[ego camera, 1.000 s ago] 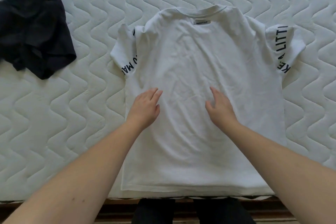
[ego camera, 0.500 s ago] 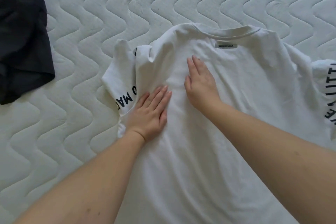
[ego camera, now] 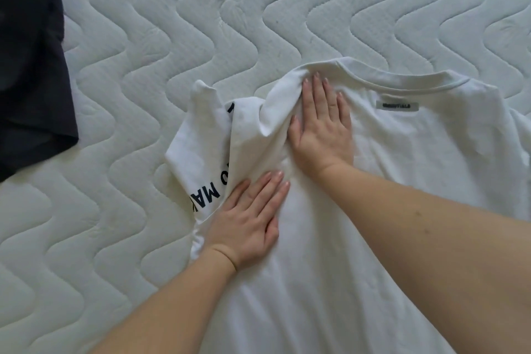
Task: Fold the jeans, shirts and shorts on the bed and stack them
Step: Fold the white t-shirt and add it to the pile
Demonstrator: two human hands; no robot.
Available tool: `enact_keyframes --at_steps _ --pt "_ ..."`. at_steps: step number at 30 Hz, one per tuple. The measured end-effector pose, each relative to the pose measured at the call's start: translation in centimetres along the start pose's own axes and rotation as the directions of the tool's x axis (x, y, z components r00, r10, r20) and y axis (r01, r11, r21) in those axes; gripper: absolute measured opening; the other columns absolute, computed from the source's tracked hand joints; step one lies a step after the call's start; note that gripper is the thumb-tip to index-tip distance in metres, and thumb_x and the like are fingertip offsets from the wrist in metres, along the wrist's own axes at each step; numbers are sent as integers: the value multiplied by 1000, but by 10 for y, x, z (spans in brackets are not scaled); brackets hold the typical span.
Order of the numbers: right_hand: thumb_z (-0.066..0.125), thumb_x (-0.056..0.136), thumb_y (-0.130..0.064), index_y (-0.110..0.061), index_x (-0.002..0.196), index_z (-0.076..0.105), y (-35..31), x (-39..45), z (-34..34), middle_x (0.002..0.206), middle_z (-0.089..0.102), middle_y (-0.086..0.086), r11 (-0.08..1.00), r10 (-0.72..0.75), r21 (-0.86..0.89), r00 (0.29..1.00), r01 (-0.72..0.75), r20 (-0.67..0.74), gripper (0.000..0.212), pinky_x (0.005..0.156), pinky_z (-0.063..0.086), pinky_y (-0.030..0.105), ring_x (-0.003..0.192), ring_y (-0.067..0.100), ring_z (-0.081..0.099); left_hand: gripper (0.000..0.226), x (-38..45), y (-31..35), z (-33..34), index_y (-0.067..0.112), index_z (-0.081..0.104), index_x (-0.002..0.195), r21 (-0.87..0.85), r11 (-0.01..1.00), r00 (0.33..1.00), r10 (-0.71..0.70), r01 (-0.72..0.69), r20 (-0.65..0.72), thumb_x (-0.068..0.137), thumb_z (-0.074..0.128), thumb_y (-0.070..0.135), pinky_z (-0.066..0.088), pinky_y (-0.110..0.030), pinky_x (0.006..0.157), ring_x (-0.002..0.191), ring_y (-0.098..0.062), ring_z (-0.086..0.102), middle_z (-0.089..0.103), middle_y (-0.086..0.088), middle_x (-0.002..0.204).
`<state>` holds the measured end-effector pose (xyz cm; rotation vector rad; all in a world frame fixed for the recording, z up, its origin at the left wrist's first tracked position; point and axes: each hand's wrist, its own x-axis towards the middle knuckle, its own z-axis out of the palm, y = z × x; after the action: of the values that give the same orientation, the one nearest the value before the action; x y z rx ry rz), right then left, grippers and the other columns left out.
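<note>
A white T-shirt lies spread on the bed with its back up and the neck label showing near the collar. Its left sleeve, printed with black letters, is rumpled and partly tucked under the shoulder. My left hand presses flat on the shirt beside that sleeve, fingers straight. My right hand lies flat on the left shoulder just below the collar, fingertips against a raised fold of fabric. The shirt's right sleeve and hem are out of view.
The white quilted mattress stretches all around the shirt. A crumpled dark garment lies at the far left edge of the view, apart from the shirt.
Both hands slid from the middle of the shirt up and left to the left shoulder and sleeve. My right hand has pushed further toward the collar, bunching fabric. The view has moved closer.
</note>
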<state>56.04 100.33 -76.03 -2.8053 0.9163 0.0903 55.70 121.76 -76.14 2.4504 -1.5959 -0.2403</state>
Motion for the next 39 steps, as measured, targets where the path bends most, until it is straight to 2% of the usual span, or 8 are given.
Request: enact_keyframes --at_steps 8,11,14,18,21,25,33,39 --pt "23 94 -40 -14 154 24 0 1 1 162 22 6 1000 -8 1 1000 8 -1 66 122 2 36 150 18 16 44 10 -3 -28 10 60 134 -226 974 998 29 -16 55 93 49 22 42 -42 105 134 -21 50 53 -5 144" --pt "23 94 -39 -14 154 24 1 1 2 161 22 7 1000 -6 -1 1000 6 -4 65 122 1 36 150 19 17 29 30 -22 -57 7 70 115 -404 914 990 -24 -34 -137 93 51 11 48 -38 92 114 -25 61 67 -6 120" --pt "22 94 -39 -14 155 22 0 1 3 162 20 6 1000 -6 -7 1000 6 0 66 122 0 36 150 18 15 33 71 -54 -81 9 66 121 -262 961 956 -159 92 -247 91 53 12 37 -38 95 116 -23 52 64 -8 123" --pt "22 94 -39 -14 155 20 -1 0 1 163 18 6 1000 -4 -22 1000 4 5 67 122 0 38 151 18 12 52 114 -111 -96 23 51 139 -25 963 944 -259 270 204 94 55 47 10 -41 114 134 -22 39 53 -1 138" --pt "22 93 -39 -14 155 19 0 0 1 163 16 7 1000 -5 -23 1000 5 4 67 122 0 39 151 18 11 62 119 -132 -99 28 53 131 -13 974 908 -206 226 365 81 57 64 24 -37 100 119 -24 53 63 1 123" --pt "25 92 -37 -13 155 19 -2 0 1 163 17 8 1000 3 -22 1000 -3 -1 68 122 2 39 151 19 12 49 86 -146 -107 24 62 116 -139 902 899 -372 409 230 79 71 54 33 -33 70 96 -29 60 67 -3 99" --pt "26 91 -37 -13 156 18 -2 0 1 163 15 8 1000 9 -28 1000 -9 -2 69 123 1 40 151 22 11 15 8 -175 -119 17 68 90 -319 689 735 -677 651 39 85 74 30 27 -22 69 82 -13 48 56 -1 90" --pt "24 91 -39 -14 156 17 -2 -1 1 163 14 7 1000 9 -20 1000 -9 -8 70 122 0 39 151 20 10 35 -27 -173 -118 29 64 116 -189 590 618 -729 785 292 82 74 29 44 -39 82 91 -23 52 50 0 96"
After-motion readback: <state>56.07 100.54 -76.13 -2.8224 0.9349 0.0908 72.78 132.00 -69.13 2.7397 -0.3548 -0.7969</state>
